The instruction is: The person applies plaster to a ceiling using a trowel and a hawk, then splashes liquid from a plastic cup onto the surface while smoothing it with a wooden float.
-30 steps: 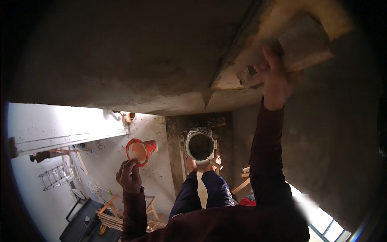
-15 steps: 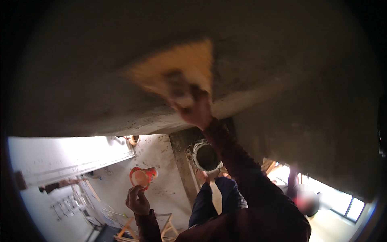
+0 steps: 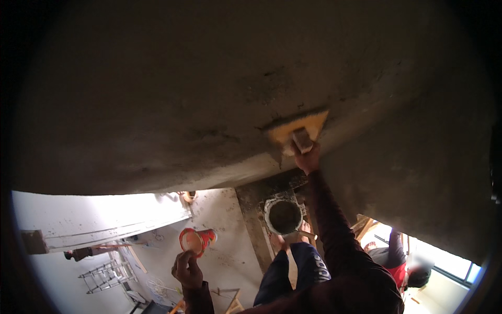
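Observation:
My right hand [image 3: 308,157] is closed round the block handle of a yellow plastering float [image 3: 298,128]. The float's flat face lies against a dark grey plastered surface [image 3: 157,104] that spreads across the upper view, close to a corner where it meets another grey face. Dark patches and streaks mark the plaster left of the float. Low on the left, my left hand [image 3: 187,269] is raised with curled fingers, and whatever they may hold is hidden. Just beyond its fingertips in the picture is a red bucket [image 3: 209,237], which appears to stand on the floor below.
A bucket [image 3: 268,212] of grey mortar sits by my bare feet [image 3: 278,242], with a handle-like stick [image 3: 308,233] beside it. Another person [image 3: 397,269] in red and grey is at the lower right. A metal ladder [image 3: 107,277] is at the lower left.
My right hand has moved the float rightward and down in the picture, toward the corner. The view has shifted slightly, and the left hand keeps its curled pose.

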`<state>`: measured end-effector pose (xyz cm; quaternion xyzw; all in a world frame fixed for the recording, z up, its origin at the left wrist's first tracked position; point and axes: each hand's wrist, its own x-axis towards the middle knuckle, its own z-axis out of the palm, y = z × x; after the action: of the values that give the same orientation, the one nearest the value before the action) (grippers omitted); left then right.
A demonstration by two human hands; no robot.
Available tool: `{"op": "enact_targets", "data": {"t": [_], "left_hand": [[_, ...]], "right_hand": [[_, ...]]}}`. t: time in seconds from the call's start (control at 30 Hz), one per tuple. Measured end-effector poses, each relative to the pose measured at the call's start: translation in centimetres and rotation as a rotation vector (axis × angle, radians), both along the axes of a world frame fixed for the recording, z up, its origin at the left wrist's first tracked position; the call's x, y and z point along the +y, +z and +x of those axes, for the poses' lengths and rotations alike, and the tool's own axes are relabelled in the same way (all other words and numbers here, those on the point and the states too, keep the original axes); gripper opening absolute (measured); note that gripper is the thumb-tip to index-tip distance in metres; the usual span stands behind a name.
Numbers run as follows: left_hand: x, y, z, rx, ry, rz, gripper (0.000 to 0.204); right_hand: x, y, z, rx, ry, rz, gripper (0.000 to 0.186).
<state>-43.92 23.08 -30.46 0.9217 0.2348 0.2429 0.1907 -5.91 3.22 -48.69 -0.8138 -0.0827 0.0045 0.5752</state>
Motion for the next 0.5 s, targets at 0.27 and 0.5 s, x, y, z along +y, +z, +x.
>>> {"op": "enact_targets", "data": {"t": [0.27, 0.5], "left_hand": [[-0.1, 0.5, 0.9, -0.088, 0.039, -0.079, 0.007], [0.2, -0.9, 0.1, -0.081, 0.073, -0.092, 0.007]], "right_hand": [[1.1, 21.8, 1.0, -0.392, 0.198, 0.448, 0.024], [7.3, 6.6, -2.8, -0.434, 0.371, 0.12, 0.035]]}}
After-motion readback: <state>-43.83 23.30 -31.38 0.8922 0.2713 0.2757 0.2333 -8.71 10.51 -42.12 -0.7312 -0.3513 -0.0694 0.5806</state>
